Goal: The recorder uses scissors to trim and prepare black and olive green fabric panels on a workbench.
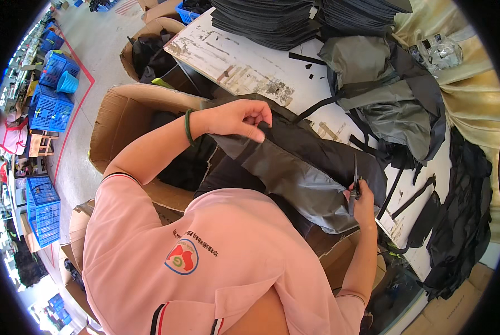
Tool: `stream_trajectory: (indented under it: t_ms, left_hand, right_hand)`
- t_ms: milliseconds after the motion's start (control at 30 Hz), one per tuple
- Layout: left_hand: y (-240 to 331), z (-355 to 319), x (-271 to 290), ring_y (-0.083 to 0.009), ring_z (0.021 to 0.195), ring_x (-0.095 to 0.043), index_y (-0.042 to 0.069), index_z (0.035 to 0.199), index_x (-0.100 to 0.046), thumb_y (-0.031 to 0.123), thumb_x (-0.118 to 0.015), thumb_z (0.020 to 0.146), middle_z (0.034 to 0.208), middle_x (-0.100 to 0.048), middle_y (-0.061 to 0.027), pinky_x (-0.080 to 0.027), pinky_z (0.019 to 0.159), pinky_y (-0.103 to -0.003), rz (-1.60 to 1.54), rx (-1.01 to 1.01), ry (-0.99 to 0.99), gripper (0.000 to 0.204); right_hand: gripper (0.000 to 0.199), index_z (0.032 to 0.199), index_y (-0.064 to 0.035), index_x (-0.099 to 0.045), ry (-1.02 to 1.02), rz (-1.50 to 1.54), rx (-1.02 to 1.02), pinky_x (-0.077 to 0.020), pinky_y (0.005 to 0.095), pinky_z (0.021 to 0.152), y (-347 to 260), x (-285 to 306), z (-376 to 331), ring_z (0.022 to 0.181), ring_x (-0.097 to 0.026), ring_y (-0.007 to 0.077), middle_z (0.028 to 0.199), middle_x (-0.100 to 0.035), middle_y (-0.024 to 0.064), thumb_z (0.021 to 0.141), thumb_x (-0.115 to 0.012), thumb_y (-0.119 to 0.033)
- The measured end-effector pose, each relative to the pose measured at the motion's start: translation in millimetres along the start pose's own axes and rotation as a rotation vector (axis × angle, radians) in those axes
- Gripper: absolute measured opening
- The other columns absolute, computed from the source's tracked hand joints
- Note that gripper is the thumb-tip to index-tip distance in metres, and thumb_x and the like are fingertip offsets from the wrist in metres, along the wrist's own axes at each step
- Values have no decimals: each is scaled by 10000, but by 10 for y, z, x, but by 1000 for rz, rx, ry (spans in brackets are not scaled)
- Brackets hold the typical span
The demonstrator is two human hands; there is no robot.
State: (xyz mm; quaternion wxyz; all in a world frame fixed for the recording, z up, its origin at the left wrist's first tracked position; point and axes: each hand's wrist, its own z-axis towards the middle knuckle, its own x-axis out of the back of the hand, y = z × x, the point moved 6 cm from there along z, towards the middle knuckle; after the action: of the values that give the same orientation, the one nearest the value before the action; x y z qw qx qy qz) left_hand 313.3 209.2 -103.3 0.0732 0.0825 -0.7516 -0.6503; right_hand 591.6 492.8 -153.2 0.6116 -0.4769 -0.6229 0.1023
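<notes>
My left hand (240,118), with a green band on its wrist, pinches the upper edge of a dark grey fabric piece (294,173) and holds it up over the table edge. The fabric stretches down to my right hand (363,207), which grips its lower corner together with small black thread snips (356,181), blades pointing up. Black straps hang from the fabric toward the right. My pink shirt fills the lower middle of the view.
The worn white table (233,56) carries stacks of black cut pieces (272,19) at the back and a heap of grey bags (384,89). Open cardboard boxes (121,117) with dark items stand at the left. Blue crates (49,106) sit on the floor. Black fabric (467,206) lies at the right.
</notes>
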Motion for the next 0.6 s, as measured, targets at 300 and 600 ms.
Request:
stream_trajectory:
  t_ms: [300,600]
  left_hand:
    - [53,-25,-34,-67,703,-372,78,1032,-563,25,-763,721,800,-428,37,-353,645,-217,198,-60,-60,373]
    - [172,2,-92,-71,714,-340,74,1055,-544,1,-728,749,908,-520,55,-338,648,-206,155,-67,-34,364]
  right_hand:
    - [249,911,-7,-549,59,-197,10,-478,339,667,-303,88,54,709,-617,255,774,-635,119,727,-716,-4]
    - [430,878,-66,-556,28,-578,467,-410,372,666,-1698,-204,121,723,-599,287,745,-613,76,569,-819,-207]
